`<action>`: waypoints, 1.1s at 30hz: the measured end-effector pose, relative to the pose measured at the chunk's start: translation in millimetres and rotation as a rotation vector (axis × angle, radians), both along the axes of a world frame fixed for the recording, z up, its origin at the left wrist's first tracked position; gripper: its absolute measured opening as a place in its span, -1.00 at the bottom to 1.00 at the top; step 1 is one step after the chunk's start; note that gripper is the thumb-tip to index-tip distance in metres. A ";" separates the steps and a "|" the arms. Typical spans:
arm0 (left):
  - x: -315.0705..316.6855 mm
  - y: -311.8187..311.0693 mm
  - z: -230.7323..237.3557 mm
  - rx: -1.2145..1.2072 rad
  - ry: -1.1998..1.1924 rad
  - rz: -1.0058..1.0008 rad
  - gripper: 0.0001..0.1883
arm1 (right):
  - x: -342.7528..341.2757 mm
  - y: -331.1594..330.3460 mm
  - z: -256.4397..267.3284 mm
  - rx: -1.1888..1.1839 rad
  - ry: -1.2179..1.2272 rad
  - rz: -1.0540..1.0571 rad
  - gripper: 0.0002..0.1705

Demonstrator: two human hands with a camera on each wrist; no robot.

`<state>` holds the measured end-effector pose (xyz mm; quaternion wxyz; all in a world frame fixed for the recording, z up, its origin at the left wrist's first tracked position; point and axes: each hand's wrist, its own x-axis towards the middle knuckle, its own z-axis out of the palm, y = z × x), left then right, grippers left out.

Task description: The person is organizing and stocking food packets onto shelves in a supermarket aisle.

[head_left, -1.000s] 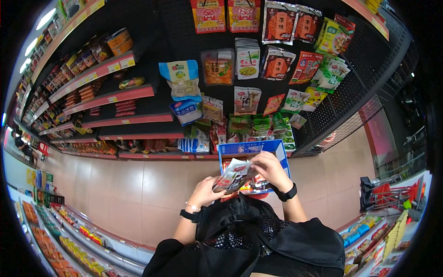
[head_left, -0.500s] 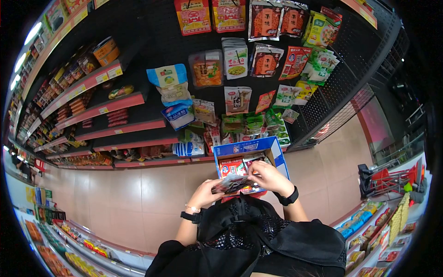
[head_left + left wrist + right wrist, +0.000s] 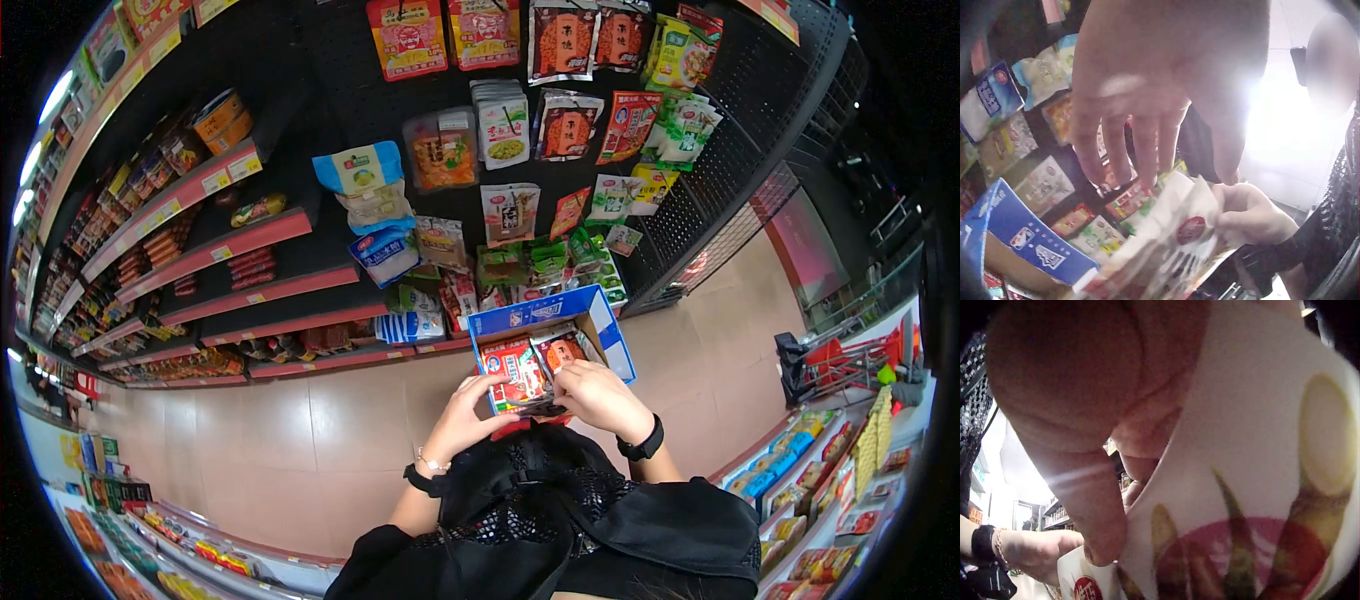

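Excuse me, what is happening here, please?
A person is in a shop aisle, before a rack of hanging food packets. The right hand holds pale printed packets at the near side of a blue cardboard box. The left hand is open beside them, fingers spread. Inside the box lie other packets, among them a red one and a dark brown one.

1. Two hands over there: one left hand (image 3: 462,420), one right hand (image 3: 605,400).
2. Two black wristbands (image 3: 643,438), one per wrist.
3. One bracelet (image 3: 433,463).
4. One blue box (image 3: 620,345).
5. Two packets facing up inside it, as far as I can see: one red packet (image 3: 515,370), one dark packet (image 3: 565,348).
6. Two red-and-yellow packets (image 3: 407,38) hanging up top.
7. Two brown packets (image 3: 563,40) in that same row.
8. One stack of white-and-green packets (image 3: 502,130), number unclear.
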<state>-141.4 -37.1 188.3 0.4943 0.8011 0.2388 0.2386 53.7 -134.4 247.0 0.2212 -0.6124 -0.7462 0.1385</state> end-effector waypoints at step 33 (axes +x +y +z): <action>38.1 -102.1 10.0 0.175 0.138 0.038 -0.88 | 14.5 -63.2 -18.1 -0.098 0.177 0.111 -0.83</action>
